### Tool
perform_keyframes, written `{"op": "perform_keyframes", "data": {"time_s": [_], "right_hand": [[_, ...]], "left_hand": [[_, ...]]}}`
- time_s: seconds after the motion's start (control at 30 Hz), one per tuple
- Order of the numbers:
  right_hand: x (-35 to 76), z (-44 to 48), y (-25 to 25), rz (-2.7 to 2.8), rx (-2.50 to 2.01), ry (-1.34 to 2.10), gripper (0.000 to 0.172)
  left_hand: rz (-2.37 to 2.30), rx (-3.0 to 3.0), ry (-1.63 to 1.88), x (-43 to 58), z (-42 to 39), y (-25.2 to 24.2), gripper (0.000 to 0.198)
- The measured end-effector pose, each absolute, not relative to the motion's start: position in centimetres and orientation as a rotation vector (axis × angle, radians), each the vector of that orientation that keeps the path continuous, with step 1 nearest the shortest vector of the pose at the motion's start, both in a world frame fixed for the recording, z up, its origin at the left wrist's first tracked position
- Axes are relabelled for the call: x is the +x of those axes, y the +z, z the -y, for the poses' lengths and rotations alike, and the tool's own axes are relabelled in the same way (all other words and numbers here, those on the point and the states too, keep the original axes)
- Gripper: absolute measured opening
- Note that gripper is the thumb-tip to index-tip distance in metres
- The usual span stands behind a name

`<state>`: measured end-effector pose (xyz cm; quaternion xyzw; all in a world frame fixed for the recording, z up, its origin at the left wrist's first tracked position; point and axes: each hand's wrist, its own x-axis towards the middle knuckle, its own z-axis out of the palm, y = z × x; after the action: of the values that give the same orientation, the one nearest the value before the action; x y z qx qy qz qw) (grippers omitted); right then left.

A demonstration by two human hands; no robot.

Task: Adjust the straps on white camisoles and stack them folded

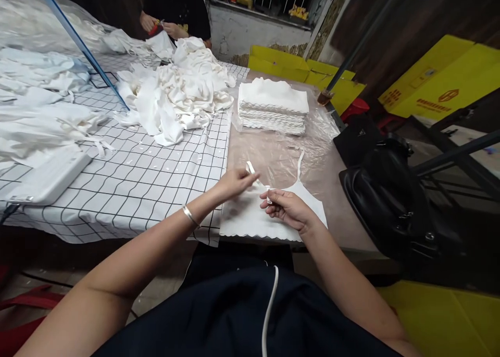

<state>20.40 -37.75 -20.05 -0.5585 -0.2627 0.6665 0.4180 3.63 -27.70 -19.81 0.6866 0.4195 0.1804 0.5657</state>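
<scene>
A white camisole (253, 216) with a scalloped hem lies flat at the table's front edge. One thin strap (300, 164) stretches away from its right side over the plastic. My right hand (291, 207) is closed in a pinch on the other white strap, with a small pale piece showing at the fingertips. Just left of it, my left hand (234, 184) hovers over the camisole, fingers stretched out beside the strap's raised loop (250, 167). Motion blurs that hand slightly, and whether it touches the loop is unclear.
A neat stack of white garments (272, 107) stands behind the camisole. Loose white garments (183, 86) are heaped on the checked cloth (156, 190). A black bag (398, 201) sits at right, a blue pole (82, 45) at left. Across the table, a person's hands (162, 26) hold something red.
</scene>
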Motion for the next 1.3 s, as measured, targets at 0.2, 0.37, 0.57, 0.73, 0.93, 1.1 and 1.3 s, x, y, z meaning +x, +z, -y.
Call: {"op": "perform_keyframes", "data": {"time_s": [0.2,0.37,0.57,0.73,0.93,1.1,1.3], "right_hand": [[21.5,36.6,-20.1,0.553,-1.406,1.569,0.018],[22.0,35.7,-20.3,0.710,-1.429,1.345,0.037],[22.0,34.9,-21.2,0.781,-1.497,1.244,0.038],[22.2,34.3,-22.9,1.075,-1.535,1.098,0.030],[22.3,34.2,-23.9,1.274,-1.541,1.023,0.025],[22.2,34.3,-23.9,1.360,-1.573,0.976,0.023],[22.1,34.1,-24.2,1.388,-1.574,0.917,0.028]], "left_hand": [[-1.116,2.431,0.255,2.7,29.5,-22.6,0.030],[-1.129,2.374,0.174,3.4,29.4,-22.6,0.019],[-1.070,2.291,0.266,4.2,29.6,-22.7,0.018],[-1.103,2.195,0.311,4.6,29.9,-22.9,0.020],[-1.110,2.129,0.341,4.5,30.0,-23.0,0.021],[-1.096,2.114,0.337,4.6,29.9,-23.1,0.021],[-1.078,2.098,0.341,4.4,29.8,-22.9,0.022]]}}
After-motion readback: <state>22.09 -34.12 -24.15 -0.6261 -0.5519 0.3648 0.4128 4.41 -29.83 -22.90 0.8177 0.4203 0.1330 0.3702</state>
